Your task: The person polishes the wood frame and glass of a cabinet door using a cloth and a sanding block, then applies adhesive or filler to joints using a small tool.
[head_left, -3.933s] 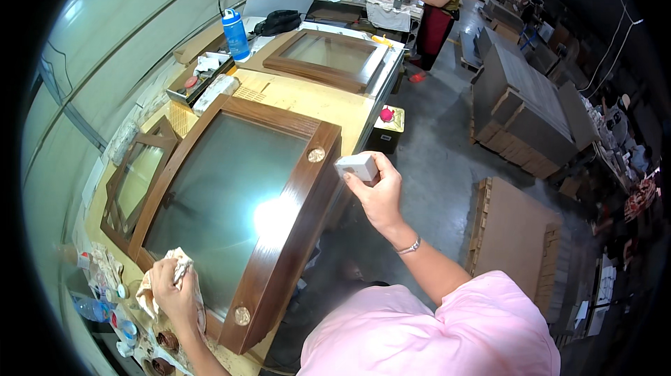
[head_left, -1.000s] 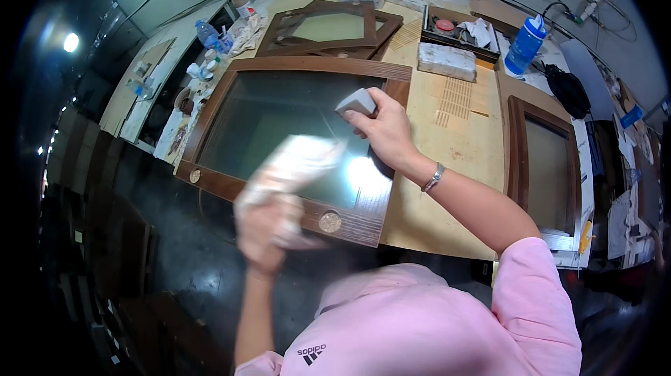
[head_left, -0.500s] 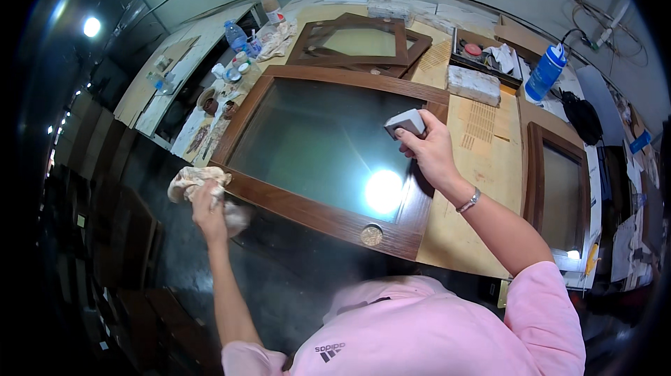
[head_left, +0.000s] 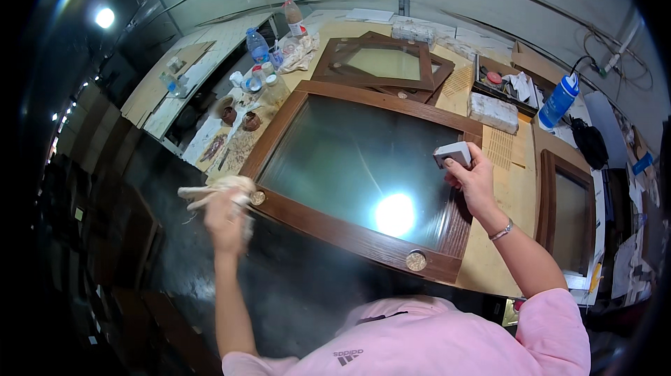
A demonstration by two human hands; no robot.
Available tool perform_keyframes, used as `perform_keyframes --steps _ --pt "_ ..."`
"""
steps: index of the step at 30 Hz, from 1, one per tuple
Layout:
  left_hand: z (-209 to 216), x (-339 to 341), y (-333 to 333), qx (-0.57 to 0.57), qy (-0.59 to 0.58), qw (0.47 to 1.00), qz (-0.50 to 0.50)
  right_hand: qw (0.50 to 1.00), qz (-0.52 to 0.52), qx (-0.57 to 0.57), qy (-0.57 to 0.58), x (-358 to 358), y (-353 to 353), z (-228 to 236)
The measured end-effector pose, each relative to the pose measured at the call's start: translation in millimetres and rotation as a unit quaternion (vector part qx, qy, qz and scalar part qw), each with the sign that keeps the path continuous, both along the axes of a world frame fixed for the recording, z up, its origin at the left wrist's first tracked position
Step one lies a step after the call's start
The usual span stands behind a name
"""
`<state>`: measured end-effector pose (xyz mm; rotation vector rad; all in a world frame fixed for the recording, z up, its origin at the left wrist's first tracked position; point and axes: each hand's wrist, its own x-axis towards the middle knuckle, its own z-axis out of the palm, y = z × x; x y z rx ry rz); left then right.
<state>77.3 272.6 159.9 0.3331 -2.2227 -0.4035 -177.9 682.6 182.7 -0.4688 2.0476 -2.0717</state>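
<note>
A brown wood-framed cabinet door (head_left: 335,224) with a dark glass panel (head_left: 349,159) lies on the bench in front of me. My left hand (head_left: 227,221) is closed round a crumpled, pale cloth (head_left: 234,186) at the door's near left corner, beside a round hinge hole (head_left: 258,198). Some of the cloth is blurred and hangs below the hand. Over the right part of the glass, my right hand (head_left: 472,180) pinches a grey sanding block (head_left: 453,154) between thumb and fingers. Another round hole (head_left: 416,260) shows at the near right corner.
Two smaller framed doors (head_left: 377,61) are stacked behind the large one. Jars (head_left: 272,86), bottles (head_left: 257,46) and brown-stained cups (head_left: 251,121) stand at the left. To the right are a whitish block (head_left: 493,112), a blue bottle (head_left: 559,101) and another framed door (head_left: 567,208).
The whole view has shifted, so the bench appears farther right and lower. The cloth has moved off the left hinge hole, which now shows. The right hand still holds the block over the glass.
</note>
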Motion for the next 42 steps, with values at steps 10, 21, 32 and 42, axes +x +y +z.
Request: perform_keyframes --steps 10,21,32,42 --pt "16.6 -24.7 60.8 -0.157 -0.059 0.984 -0.064 1.000 -0.006 0.018 0.012 3.3 -2.0 3.1" --pt "5.8 14.5 -89.8 -0.026 -0.040 0.996 0.073 0.999 -0.016 0.032 0.009 5.2 -8.3 2.0" --pt "-4.9 8.9 -66.2 0.057 0.052 0.992 0.100 0.999 -0.043 0.026 0.010 6.4 -2.8 -1.5" --pt "64.8 -75.8 157.9 0.084 -0.094 0.943 -0.307 0.994 -0.048 -0.051 0.085 3.8 -1.9 -6.2"
